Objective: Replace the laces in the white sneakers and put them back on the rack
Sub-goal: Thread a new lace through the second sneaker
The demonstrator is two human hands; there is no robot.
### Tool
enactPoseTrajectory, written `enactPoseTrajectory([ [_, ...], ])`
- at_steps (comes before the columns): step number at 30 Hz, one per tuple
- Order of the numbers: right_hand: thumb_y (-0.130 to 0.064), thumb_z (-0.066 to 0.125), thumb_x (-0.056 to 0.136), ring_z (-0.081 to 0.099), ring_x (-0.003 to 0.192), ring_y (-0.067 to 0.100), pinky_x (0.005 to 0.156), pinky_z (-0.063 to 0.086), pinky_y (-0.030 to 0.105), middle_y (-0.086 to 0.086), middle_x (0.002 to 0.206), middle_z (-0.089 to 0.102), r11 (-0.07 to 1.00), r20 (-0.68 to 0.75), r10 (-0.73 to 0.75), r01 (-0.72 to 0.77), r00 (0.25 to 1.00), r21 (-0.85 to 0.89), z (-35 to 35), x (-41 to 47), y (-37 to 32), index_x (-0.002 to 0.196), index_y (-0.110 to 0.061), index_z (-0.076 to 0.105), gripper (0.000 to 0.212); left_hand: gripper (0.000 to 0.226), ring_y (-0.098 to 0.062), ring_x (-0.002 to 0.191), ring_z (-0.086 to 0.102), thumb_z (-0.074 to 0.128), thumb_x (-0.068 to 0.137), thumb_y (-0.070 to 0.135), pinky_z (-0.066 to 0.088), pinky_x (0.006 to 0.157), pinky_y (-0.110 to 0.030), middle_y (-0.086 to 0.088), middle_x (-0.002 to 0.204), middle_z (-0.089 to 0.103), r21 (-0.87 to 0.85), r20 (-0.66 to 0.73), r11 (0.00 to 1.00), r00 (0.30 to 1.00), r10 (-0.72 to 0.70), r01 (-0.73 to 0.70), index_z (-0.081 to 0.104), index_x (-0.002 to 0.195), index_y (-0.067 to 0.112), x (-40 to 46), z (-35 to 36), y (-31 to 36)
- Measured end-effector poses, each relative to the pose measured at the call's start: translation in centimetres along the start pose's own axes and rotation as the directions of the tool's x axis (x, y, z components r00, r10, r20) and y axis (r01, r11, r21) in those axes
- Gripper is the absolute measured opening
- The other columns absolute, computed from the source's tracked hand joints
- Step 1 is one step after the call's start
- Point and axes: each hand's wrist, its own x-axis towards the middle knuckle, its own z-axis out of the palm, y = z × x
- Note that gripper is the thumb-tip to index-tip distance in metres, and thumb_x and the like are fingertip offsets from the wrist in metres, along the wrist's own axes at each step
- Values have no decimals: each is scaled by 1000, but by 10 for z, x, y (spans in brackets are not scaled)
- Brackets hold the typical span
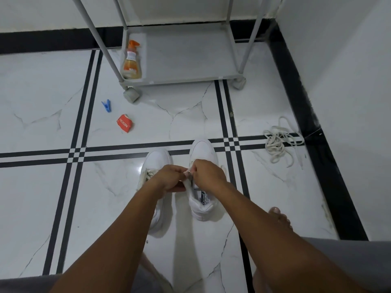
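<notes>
Two white sneakers stand side by side on the tiled floor, toes pointing away from me: the left sneaker and the right sneaker. My left hand and my right hand meet over the right sneaker's tongue, both pinching a lace end there. Cream laces show on the left sneaker beside my left wrist. A loose heap of off-white laces lies on the floor to the right. The grey metal rack stands at the back, its bottom shelf holding only a bottle.
An orange spray bottle stands on the rack's bottom shelf at its left. A blue clothes peg and an orange packet lie on the floor at the left. A white wall with a black skirting runs along the right. My bare foot is near the right sneaker.
</notes>
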Motion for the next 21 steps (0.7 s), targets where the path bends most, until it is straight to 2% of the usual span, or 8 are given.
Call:
enactPoseTrajectory([
  [2,-30,52,101,65,103,25,84,46,37,4,102,70,999,-25,39,-39,999,-5,3,1,-1,104,-21,64,15,14,-19,76,74,62,98,6,59,67,-29,-15,93,76,7,4,1000,1000,-5,5,75,101,5,0,0,2],
  [4,-35,47,104,60,116,24,107,37,43,4,112,69,996,-39,89,-89,995,-8,8,2,-1,113,-19,67,27,15,-19,76,74,60,98,4,60,68,-30,-14,91,76,16,3,1000,1000,-2,2,75,99,5,0,0,2],
  [6,-38,49,102,61,114,22,112,35,43,2,110,70,996,-52,91,-91,994,0,11,3,-1,112,-19,70,29,15,-20,78,74,60,97,3,61,71,-32,-16,93,76,27,0,1000,1000,6,-6,75,100,4,-1,0,2],
  [8,-39,52,100,64,105,22,103,41,41,3,103,71,998,-75,65,-64,995,14,9,1,-2,104,-20,71,27,15,-22,82,75,61,96,2,62,76,-35,-18,97,76,49,-1,998,1000,26,-26,75,101,3,-1,-1,1],
  [12,-33,52,99,65,96,23,95,42,37,4,98,72,998,-55,57,-55,997,39,7,-2,-1,97,-20,70,22,13,-23,80,74,65,91,1,63,78,-37,-22,95,75,93,-17,992,996,85,-83,75,100,-1,-3,0,4],
  [14,-27,53,99,67,92,24,81,50,34,6,97,72,990,-47,52,-45,998,136,6,-2,3,91,-20,67,18,14,-31,87,75,67,90,4,63,78,-38,-25,99,73,74,-27,992,995,100,-98,74,99,-4,-5,2,2],
  [16,-23,55,98,67,90,25,77,56,37,6,97,72,974,-48,65,-53,997,218,5,-1,8,85,-21,64,17,16,-36,94,74,66,89,6,63,80,-40,-27,100,72,68,-26,992,993,112,-110,74,98,-5,-7,5,1],
  [21,-26,53,96,66,80,22,72,56,37,1,86,71,991,-52,33,-26,998,129,8,4,13,88,-19,69,20,28,-43,90,72,52,92,11,61,82,-50,-27,98,73,-11,-65,997,995,82,-83,72,101,-7,-8,10,0],
])
